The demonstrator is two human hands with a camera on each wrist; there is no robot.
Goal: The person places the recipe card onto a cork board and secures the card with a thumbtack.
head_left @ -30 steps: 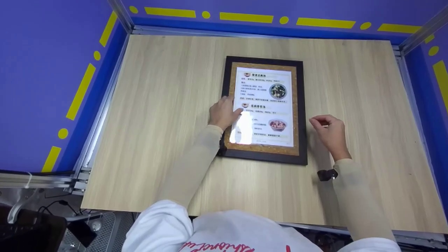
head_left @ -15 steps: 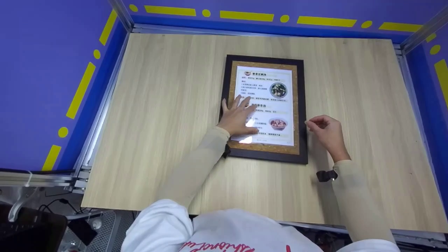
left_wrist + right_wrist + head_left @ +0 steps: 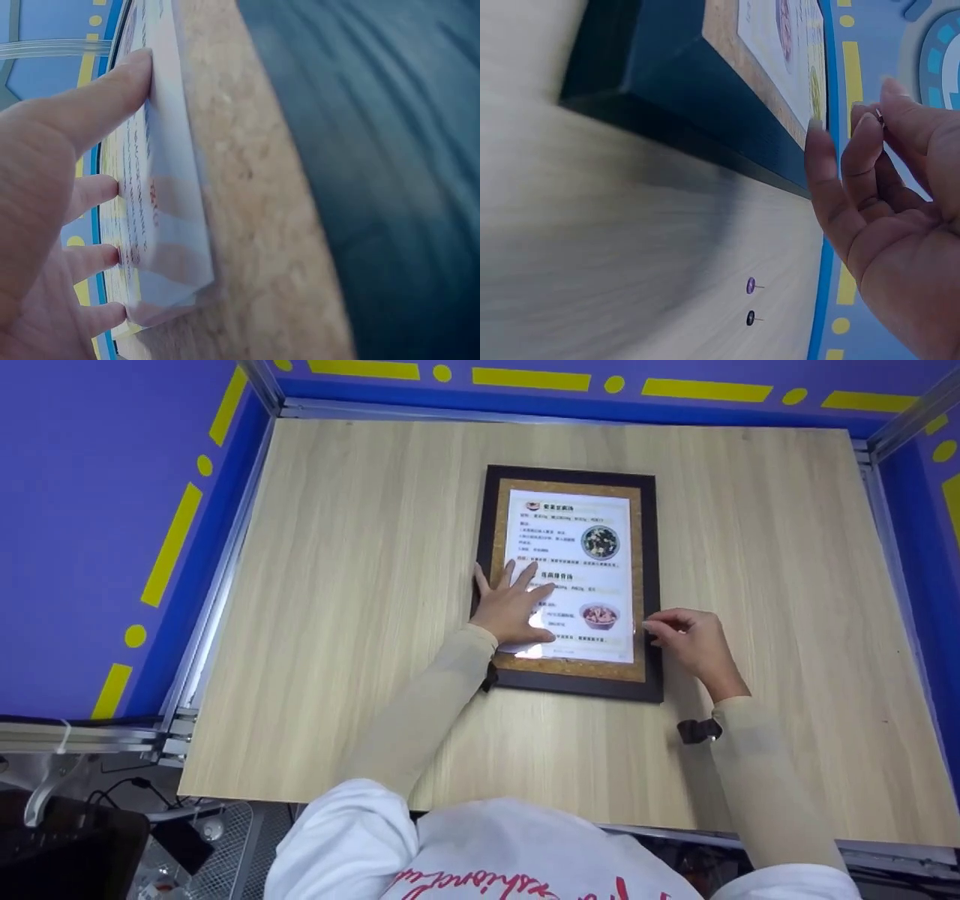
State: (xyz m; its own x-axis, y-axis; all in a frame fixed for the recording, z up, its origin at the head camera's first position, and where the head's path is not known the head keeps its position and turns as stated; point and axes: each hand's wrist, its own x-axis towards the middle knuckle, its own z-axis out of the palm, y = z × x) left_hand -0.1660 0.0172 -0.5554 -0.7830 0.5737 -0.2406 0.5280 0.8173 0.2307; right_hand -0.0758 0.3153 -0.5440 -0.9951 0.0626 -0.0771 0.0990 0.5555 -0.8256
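Note:
A dark-framed cork board [image 3: 577, 681] lies flat on the table, with a printed recipe sheet [image 3: 571, 547] on its cork. My left hand [image 3: 514, 611] rests on the sheet's lower left, fingers spread; one fingertip reaches the frame's left side. Over the board's right edge, my right hand [image 3: 694, 641] pinches a tiny thumbtack [image 3: 880, 116] between thumb and fingertips, most of it hidden. In the right wrist view, a purple thumbtack [image 3: 751, 286] and a black thumbtack [image 3: 751, 318] lie on the table, points sideways.
The wooden table [image 3: 352, 547] has blue walls [image 3: 112, 510] with yellow marks at the back and both sides. A wire basket [image 3: 232, 847] and a dark device [image 3: 67, 847] stand below its front left.
My left hand has shifted from the board's left edge onto the sheet and spread its fingers. My right hand has moved left, from beside the board to over its right edge.

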